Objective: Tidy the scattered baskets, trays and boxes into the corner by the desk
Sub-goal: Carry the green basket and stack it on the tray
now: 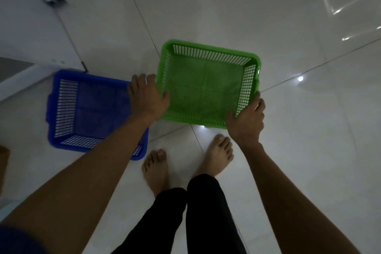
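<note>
Left fingers (142, 80): running along the outside of the green basket's (204, 86) left wall, with the thumb hooking over the rim to the inside; the fingertips are blurring into the dark.
Left hand (147, 99): gripping that left rim, with the back of the hand facing the camera.
Right fingers (260, 106): wrapping round the outside of the near right corner, with the thumb pressing on the inside; the tips are hiding behind the wall.
Right hand (246, 121): clasping the green basket at that corner.
Green basket: sitting open side up between the two hands, in front of the bare feet (155, 169) (whether it is resting on the floor or hanging just over it is not showing).
Blue basket (92, 109): lying on the floor just left of the green one, open side up; the left forearm is crossing over its near right corner and covering it.
Floor (288, 150): glossy pale tiles, throwing back spots of light.
White panel (31, 33): standing beyond the blue basket, running out of the picture on the left.
Legs (206, 212): wearing dark trousers, being cut off by the lower edge.
</note>
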